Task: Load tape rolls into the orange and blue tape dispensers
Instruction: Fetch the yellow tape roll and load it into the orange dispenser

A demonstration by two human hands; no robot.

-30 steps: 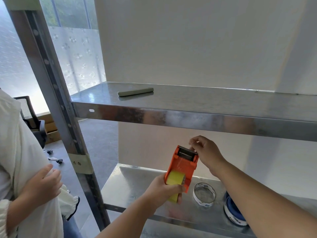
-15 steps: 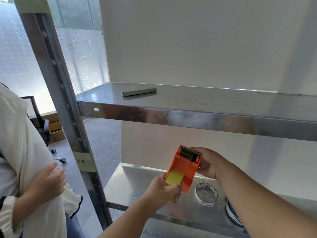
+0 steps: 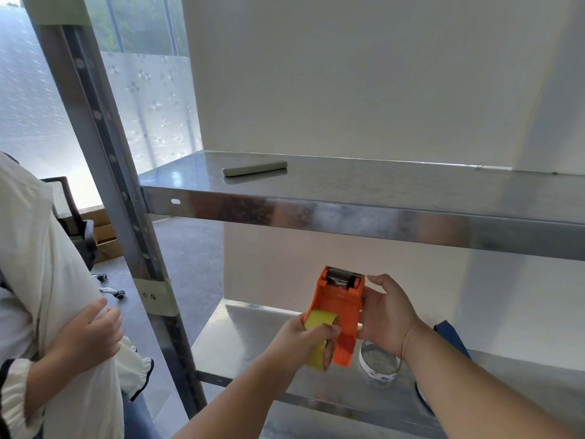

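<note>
We hold the orange tape dispenser (image 3: 340, 307) up in the air above the lower shelf (image 3: 253, 337) of a metal rack, its toothed cutter end pointing up and away from us. Our right hand (image 3: 387, 315) wraps the dispenser's right side, fingers partly spread behind its top. Our left hand (image 3: 299, 342) is clamped on the yellow tape roll (image 3: 318, 335), which sits at the dispenser's lower left end, partly inside the orange body; we cannot tell whether it is fully seated.

On the lower shelf, just below our right hand, a clear tape roll (image 3: 380, 364) with a white and blue rim lies flat. Beside our right forearm, a blue object (image 3: 451, 339) shows at the back of the shelf, mostly hidden. A flat grey bar (image 3: 254, 168) lies on the upper shelf (image 3: 380, 191). At the left stands another person in a cream top (image 3: 41, 280).
</note>
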